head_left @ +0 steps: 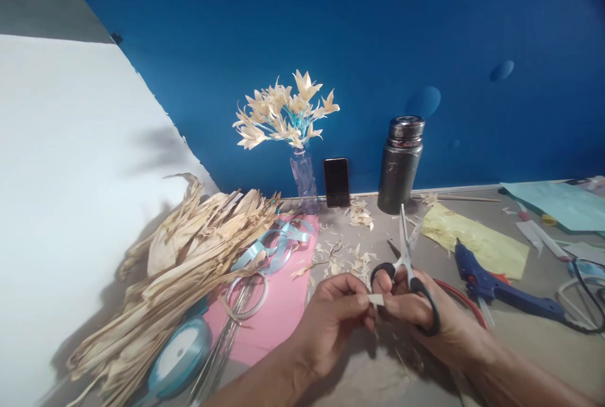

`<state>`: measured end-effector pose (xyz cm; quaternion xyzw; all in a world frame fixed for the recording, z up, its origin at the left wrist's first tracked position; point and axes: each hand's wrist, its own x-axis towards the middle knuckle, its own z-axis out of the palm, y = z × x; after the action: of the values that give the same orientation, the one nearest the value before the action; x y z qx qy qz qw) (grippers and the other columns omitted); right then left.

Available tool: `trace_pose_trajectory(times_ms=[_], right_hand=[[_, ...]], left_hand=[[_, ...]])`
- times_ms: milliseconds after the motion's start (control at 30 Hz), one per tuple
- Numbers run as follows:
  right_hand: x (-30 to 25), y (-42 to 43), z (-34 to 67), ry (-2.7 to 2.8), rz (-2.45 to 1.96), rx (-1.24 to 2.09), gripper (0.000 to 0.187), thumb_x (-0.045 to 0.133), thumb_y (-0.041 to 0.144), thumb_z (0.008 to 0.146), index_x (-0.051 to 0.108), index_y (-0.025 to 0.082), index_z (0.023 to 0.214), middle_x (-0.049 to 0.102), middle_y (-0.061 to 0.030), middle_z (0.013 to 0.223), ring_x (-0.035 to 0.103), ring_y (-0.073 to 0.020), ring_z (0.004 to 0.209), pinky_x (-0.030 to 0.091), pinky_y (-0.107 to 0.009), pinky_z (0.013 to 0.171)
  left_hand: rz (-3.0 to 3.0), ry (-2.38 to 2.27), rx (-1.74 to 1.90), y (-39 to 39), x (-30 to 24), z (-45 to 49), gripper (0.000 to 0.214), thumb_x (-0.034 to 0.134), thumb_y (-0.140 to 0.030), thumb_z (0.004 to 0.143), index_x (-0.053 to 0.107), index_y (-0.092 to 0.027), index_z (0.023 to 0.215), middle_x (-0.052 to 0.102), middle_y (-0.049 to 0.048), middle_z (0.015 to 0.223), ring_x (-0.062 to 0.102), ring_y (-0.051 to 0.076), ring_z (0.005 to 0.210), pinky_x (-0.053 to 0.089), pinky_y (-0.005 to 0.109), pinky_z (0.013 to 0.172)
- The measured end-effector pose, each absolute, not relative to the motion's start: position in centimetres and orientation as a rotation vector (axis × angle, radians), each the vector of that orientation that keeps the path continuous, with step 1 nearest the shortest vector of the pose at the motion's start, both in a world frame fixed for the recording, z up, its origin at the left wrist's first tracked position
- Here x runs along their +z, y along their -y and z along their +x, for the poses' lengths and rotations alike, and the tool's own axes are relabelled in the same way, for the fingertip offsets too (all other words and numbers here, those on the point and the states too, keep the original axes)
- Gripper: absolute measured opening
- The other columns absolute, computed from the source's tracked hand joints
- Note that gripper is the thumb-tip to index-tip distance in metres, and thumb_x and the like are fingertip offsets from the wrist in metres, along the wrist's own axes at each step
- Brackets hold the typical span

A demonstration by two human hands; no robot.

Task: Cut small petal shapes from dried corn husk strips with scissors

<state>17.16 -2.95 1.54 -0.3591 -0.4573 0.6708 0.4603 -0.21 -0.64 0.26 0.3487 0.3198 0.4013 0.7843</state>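
Observation:
My left hand (331, 319) pinches a small pale strip (376, 299), which looks like a piece of dried corn husk. Its other end meets the fingertips of my right hand (425, 315). Black-handled scissors (405, 256) hang on the right hand, with fingers through the loops and the blades pointing up and away. Just beyond both hands lie scattered husk scraps (362, 262). Farther back, a clear bottle (304, 177) holds a bunch of cream husk flowers (283, 111) on light blue stems.
Dried corn husks (189, 256) are heaped at left, beside a blue ribbon roll (182, 353), thin wires (227, 331) and pink paper (269, 325). A phone (336, 182) and dark flask (401, 167) stand along the blue wall. At right lie a blue glue gun (505, 290) and yellow paper (475, 240).

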Motion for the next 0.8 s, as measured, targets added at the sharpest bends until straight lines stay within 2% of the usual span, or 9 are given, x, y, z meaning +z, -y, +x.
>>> trace_pose_trajectory(times_ms=[100, 233, 367, 533, 633, 800], right_hand=[[1.2, 2.5, 17.8, 1.107, -1.036, 1.461, 0.025, 0.072, 0.04, 0.074, 0.059, 0.019, 0.08, 0.05, 0.0035, 0.068, 0.046, -0.0131, 0.06, 0.036, -0.026, 0.056], [1.2, 2.3, 17.7, 1.153, -1.106, 1.387, 0.035, 0.073, 0.044, 0.076, 0.061, 0.018, 0.096, 0.06, -0.0016, 0.081, 0.055, -0.0173, 0.07, 0.044, -0.028, 0.064], [1.9, 2.7, 16.9, 1.188, -1.256, 1.344, 0.03, 0.072, 0.041, 0.074, 0.058, 0.018, 0.088, 0.053, 0.0028, 0.064, 0.047, -0.0133, 0.056, 0.039, -0.025, 0.052], [2.3, 2.9, 16.8, 1.183, -1.321, 1.259, 0.031, 0.075, 0.041, 0.069, 0.059, 0.018, 0.082, 0.053, 0.0031, 0.061, 0.045, -0.0121, 0.052, 0.037, -0.024, 0.047], [2.0, 2.8, 17.1, 1.196, -1.315, 1.328, 0.036, 0.077, 0.047, 0.07, 0.058, 0.019, 0.083, 0.054, 0.003, 0.062, 0.046, -0.0123, 0.053, 0.038, -0.024, 0.049], [1.8, 2.7, 18.1, 1.568, -1.129, 1.611, 0.047, 0.071, 0.062, 0.072, 0.062, 0.017, 0.083, 0.061, -0.002, 0.071, 0.054, -0.0158, 0.063, 0.041, -0.024, 0.055]], left_hand=[[0.708, -0.717, 0.936, 0.2, 0.3, -0.6, 0.029, 0.086, -0.031, 0.065, 0.061, -0.016, 0.071, 0.062, -0.0004, 0.062, 0.056, 0.011, 0.056, 0.042, 0.027, 0.064], [0.764, -0.749, 0.944, 0.3, 0.3, -0.5, 0.026, 0.085, -0.027, 0.066, 0.063, -0.015, 0.068, 0.062, 0.0001, 0.061, 0.054, 0.01, 0.055, 0.039, 0.025, 0.061], [0.88, -0.79, 0.942, 0.7, 0.0, -0.3, 0.023, 0.084, -0.029, 0.067, 0.067, -0.014, 0.068, 0.061, 0.0003, 0.059, 0.053, 0.011, 0.055, 0.038, 0.026, 0.059], [0.974, -0.811, 0.923, 0.6, -0.1, -0.4, 0.025, 0.085, -0.03, 0.065, 0.067, -0.014, 0.07, 0.061, 0.0007, 0.061, 0.054, 0.013, 0.058, 0.039, 0.028, 0.062], [0.937, -0.795, 0.923, 0.4, 0.2, -0.5, 0.02, 0.081, -0.027, 0.069, 0.065, -0.015, 0.068, 0.06, 0.0002, 0.059, 0.054, 0.012, 0.058, 0.039, 0.027, 0.063], [0.829, -0.652, 0.925, -0.4, 1.5, -1.6, 0.01, 0.074, -0.015, 0.066, 0.064, -0.015, 0.064, 0.064, 0.0024, 0.072, 0.061, 0.015, 0.065, 0.044, 0.028, 0.068]])
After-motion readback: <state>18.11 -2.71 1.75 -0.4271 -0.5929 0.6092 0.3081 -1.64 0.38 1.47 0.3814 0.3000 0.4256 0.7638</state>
